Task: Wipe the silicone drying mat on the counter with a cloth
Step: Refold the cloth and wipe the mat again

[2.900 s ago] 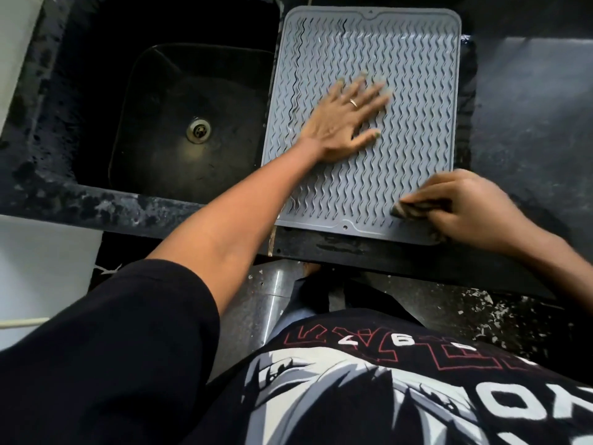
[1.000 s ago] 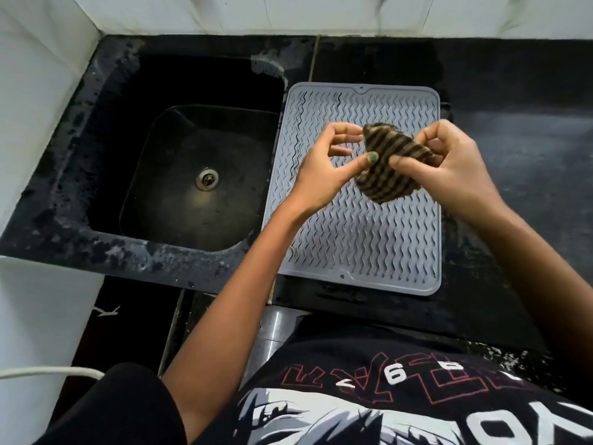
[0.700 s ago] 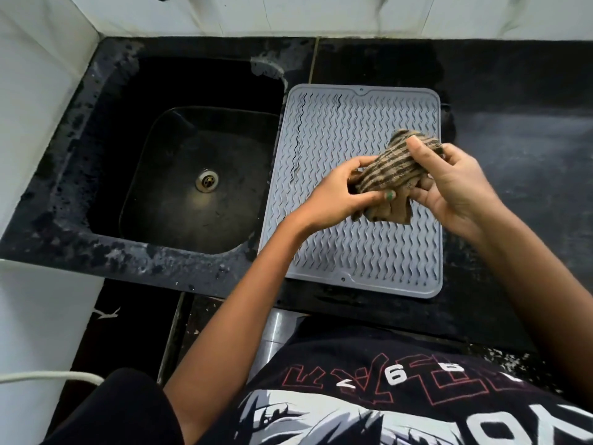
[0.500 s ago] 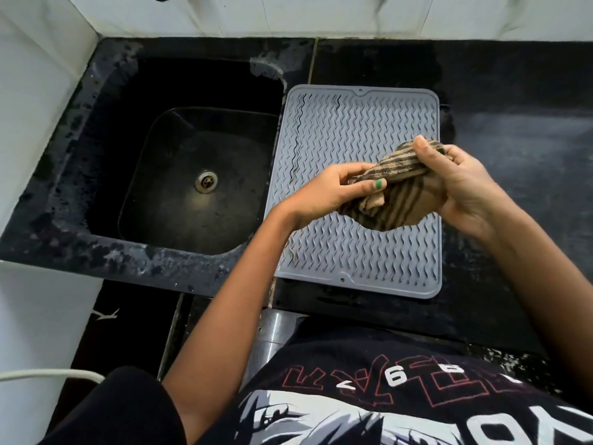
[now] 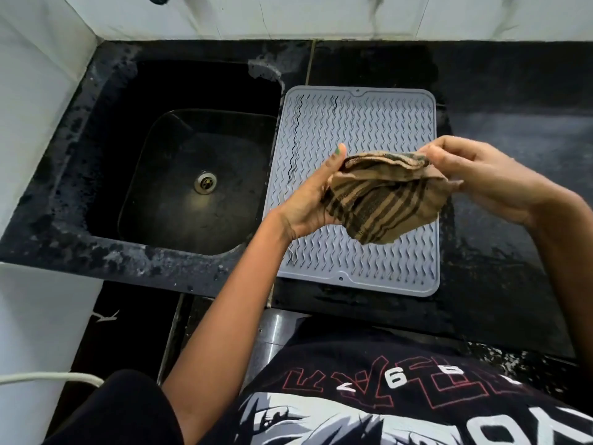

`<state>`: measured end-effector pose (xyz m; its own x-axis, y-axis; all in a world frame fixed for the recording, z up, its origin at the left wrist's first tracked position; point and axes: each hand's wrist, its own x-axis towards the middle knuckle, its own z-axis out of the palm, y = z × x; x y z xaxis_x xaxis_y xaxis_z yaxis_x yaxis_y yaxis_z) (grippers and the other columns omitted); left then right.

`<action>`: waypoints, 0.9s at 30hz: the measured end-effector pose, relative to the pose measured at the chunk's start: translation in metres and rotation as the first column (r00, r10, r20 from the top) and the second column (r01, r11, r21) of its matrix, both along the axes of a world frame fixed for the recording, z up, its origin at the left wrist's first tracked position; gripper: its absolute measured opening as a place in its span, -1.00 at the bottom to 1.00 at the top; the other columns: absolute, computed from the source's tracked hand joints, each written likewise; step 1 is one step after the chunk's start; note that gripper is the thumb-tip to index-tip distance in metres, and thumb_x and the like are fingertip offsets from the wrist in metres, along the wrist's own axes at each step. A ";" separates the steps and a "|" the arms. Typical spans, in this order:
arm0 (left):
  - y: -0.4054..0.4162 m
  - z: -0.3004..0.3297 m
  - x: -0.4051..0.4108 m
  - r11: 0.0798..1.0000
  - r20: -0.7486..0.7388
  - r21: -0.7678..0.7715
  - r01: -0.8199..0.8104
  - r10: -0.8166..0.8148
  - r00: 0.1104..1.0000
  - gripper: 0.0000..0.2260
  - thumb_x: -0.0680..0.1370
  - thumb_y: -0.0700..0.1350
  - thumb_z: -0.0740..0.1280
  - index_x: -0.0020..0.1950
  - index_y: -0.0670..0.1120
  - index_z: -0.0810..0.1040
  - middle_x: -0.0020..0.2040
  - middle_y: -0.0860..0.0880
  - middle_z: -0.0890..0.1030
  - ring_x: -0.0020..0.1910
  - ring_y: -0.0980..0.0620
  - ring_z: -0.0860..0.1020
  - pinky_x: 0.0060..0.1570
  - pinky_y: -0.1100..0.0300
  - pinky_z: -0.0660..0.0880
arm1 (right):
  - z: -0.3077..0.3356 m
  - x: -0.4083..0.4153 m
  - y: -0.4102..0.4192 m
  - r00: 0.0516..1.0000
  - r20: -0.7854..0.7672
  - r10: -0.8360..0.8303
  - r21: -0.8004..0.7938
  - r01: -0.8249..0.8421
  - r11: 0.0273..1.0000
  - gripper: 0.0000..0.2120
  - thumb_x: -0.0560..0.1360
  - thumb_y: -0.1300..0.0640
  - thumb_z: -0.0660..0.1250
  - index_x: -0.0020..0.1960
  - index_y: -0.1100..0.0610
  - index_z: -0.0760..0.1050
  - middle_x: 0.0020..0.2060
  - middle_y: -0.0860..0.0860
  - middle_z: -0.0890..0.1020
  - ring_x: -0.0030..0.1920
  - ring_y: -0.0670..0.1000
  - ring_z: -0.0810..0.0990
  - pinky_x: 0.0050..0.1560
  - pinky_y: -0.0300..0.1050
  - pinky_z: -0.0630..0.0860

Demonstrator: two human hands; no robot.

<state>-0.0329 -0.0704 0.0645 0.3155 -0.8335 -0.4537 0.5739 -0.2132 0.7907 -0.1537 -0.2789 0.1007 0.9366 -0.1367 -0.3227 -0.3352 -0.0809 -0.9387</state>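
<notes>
Black stone counter (image 5: 500,316), speckled and dull with wear, is running along a white tiled wall (image 5: 288,17) and is holding a dark sink (image 5: 106,101) at the left, with a metal drain (image 5: 205,183) showing at the bottom of the basin. Grey drying mat (image 5: 362,261) — rectangular, ribbed with wavy ridges, raised rim all round — is lying flat on the counter just beside the sink's right edge, its long side running away from the person. Brown cloth (image 5: 382,200) with dark stripes is hanging in the air above the middle of the mat, not touching it, folded along its top edge and drooping to a loose corner below. Left hand (image 5: 308,200) is gripping the cloth's left end, palm turned toward it and thumb raised, green polish showing on the thumbnail. Right hand (image 5: 487,178) is pinching the cloth's right end, fingers curled round the folded top edge. Both forearms are reaching in from below, meeting over the mat. Black T-shirt (image 5: 385,396) with a white and red print is filling the bottom of the view — a black sleeve (image 5: 112,415) is showing at the lower left. White cable (image 5: 48,377) is crossing the white surface at the far left edge.
</notes>
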 end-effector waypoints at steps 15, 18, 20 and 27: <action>-0.008 0.000 -0.004 0.968 0.148 0.200 0.149 -0.180 0.973 -0.77 0.61 0.05 0.20 0.08 -0.06 0.53 -0.07 0.01 0.67 -0.09 0.05 0.63 0.07 0.02 0.54 | -0.013 0.015 0.016 0.979 -0.175 -0.102 0.255 0.145 0.956 -0.62 0.29 -0.02 0.46 0.00 0.21 0.60 -0.10 0.10 0.69 -0.06 0.04 0.65 -0.02 -0.07 0.60; -0.007 0.002 -0.003 0.970 0.279 0.231 0.080 -0.145 0.949 -0.78 0.60 -0.01 0.24 0.11 -0.14 0.51 -0.09 -0.03 0.61 -0.15 0.10 0.58 -0.09 0.18 0.52 | -0.012 0.012 0.013 0.994 -0.077 -0.080 0.274 0.098 0.957 -0.60 0.23 0.10 0.47 0.03 0.23 0.57 -0.13 0.07 0.69 -0.09 0.00 0.66 -0.09 -0.19 0.62; -0.008 0.007 0.000 0.975 0.331 0.216 0.053 -0.124 0.935 -0.77 0.60 -0.03 0.25 0.09 -0.17 0.52 -0.12 -0.02 0.60 -0.18 0.14 0.55 -0.14 0.29 0.47 | -0.008 0.012 0.012 0.996 -0.026 -0.085 0.283 0.088 0.955 -0.63 0.26 0.10 0.44 0.02 0.22 0.56 -0.13 0.07 0.68 -0.11 0.00 0.67 -0.12 -0.20 0.62; -0.012 0.025 0.014 0.980 0.385 0.192 -0.046 -0.032 0.922 -0.76 0.58 0.01 0.29 0.11 -0.14 0.51 -0.07 -0.01 0.66 -0.16 0.09 0.64 -0.22 0.23 0.55 | -0.010 0.015 0.010 0.999 -0.022 0.033 0.351 -0.024 0.936 -0.32 0.20 0.14 0.54 0.28 0.13 0.41 0.07 0.11 0.64 0.08 0.07 0.64 -0.04 -0.09 0.60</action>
<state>-0.0193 -0.0820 0.0895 0.5033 -0.7387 -0.4484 0.2361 -0.3816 0.8937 -0.1387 -0.2692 0.0911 0.9288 0.0161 -0.3703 -0.3629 0.2416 -0.8999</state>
